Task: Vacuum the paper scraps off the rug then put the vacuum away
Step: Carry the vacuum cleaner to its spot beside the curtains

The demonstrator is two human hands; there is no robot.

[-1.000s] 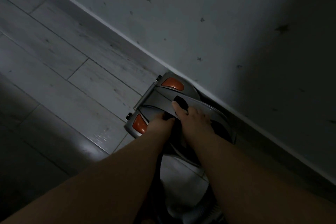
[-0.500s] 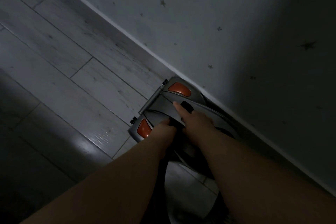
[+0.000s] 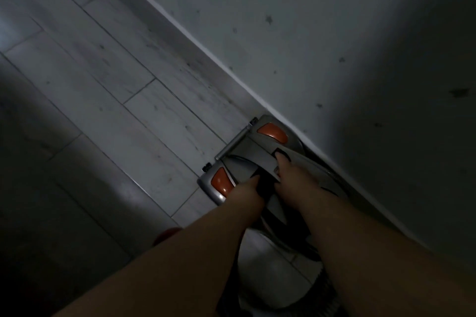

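The right grip (image 3: 296, 179) lies over the grey handle (image 3: 260, 159) of the vacuum (image 3: 239, 166) and grasps it, with one finger stretched forward so that its tip rests at a black recess (image 3: 283, 153) in the handle's top. The left grip (image 3: 246, 189) is just beside it, on the handle's near side. Its fingers dip into the dark gap under the handle and are hidden there, so I cannot tell whether they are clenched round anything. Both bare forearms reach down from the bottom of the view and nearly meet at the machine.

The vacuum is a silver canister that sits on the floor (image 3: 116, 85), pressed in along the skirting board (image 3: 180, 31) at the foot of the wall (image 3: 309, 33). It has an orange patch on each side, one (image 3: 272, 132) by the wall and one (image 3: 219, 183) on the side away from it. A thin metal bar (image 3: 233, 145) runs across the end that points away from the person. Between the forearms a pale rounded part (image 3: 270, 265) shows, and a dark ribbed piece (image 3: 328, 288) lies at its lower right.

The floor is pale wood-look planking, lit in a band and dark toward the left edge. The wall is pale with small dark star-like marks (image 3: 269, 19). A dim reddish shape (image 3: 167, 235) peeks out left of the left forearm, too dark to make out
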